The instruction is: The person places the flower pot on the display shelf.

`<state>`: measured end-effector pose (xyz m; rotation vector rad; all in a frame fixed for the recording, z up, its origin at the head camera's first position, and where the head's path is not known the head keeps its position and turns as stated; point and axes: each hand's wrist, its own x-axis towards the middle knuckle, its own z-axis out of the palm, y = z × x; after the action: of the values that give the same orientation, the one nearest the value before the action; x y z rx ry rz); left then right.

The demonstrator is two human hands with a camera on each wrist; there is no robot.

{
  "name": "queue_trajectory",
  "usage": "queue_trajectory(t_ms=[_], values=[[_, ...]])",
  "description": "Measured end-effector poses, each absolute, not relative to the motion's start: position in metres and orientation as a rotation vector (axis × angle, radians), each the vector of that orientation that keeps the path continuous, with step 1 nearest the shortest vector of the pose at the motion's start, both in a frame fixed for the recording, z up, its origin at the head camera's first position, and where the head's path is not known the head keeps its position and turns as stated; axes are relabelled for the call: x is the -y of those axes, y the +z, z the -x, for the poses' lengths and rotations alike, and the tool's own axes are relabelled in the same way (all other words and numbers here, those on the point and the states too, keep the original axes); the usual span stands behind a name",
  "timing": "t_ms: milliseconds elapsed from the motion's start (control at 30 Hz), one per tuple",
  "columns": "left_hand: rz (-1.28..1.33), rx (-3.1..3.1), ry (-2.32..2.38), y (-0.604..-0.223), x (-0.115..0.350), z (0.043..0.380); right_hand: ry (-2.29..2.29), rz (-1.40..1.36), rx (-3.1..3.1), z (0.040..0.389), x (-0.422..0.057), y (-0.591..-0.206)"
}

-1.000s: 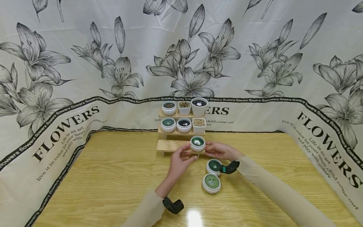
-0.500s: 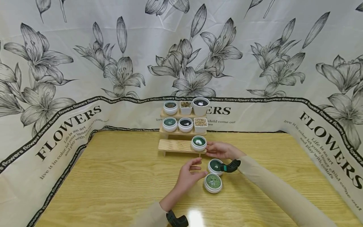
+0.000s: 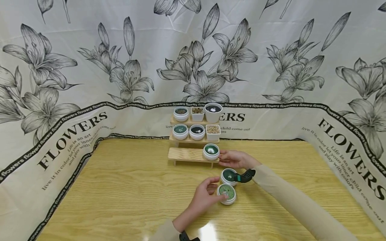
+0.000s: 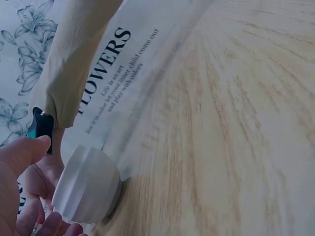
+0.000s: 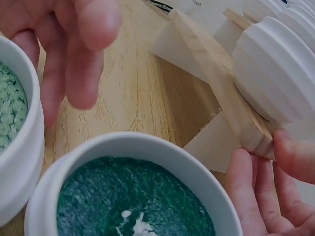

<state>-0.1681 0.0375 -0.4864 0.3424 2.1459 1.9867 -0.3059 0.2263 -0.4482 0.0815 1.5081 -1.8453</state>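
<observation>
My left hand (image 3: 202, 197) is beside a round white pot with a speckled light-green filling (image 3: 227, 191). Its thumb reaches over the pot's near rim, and its fingers lie at the left side. Just behind is a second round white pot with a dark-green filling (image 3: 228, 174), partly covered by the right wrist's black band. My right hand (image 3: 236, 159) pinches the right end of the lowest wooden shelf (image 3: 184, 154), thumb at the board's upper edge and fingers below, as the right wrist view shows. On that end stands another dark-green-filled pot (image 3: 211, 152).
Two higher shelf tiers rise behind. The middle one (image 3: 172, 138) bears two round pots and a square pot of pale pebbles (image 3: 213, 132). The top one holds a round pot (image 3: 181, 113), a small square pot (image 3: 197, 113) and a taller pot (image 3: 213, 114). A flower-printed cloth (image 3: 135, 120) backs the table (image 3: 120, 187).
My left hand has left the pot on the lowest shelf and come down toward the light-green one. The right hand has stayed at the shelf's end.
</observation>
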Motion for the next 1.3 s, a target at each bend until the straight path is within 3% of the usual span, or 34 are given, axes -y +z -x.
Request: queue_trajectory(t_ms=[1300], values=[[-0.559,-2.283,1.924,-0.496,-0.049,0.165,-1.858,-0.034,-1.511,0.307,-0.223,-0.452]])
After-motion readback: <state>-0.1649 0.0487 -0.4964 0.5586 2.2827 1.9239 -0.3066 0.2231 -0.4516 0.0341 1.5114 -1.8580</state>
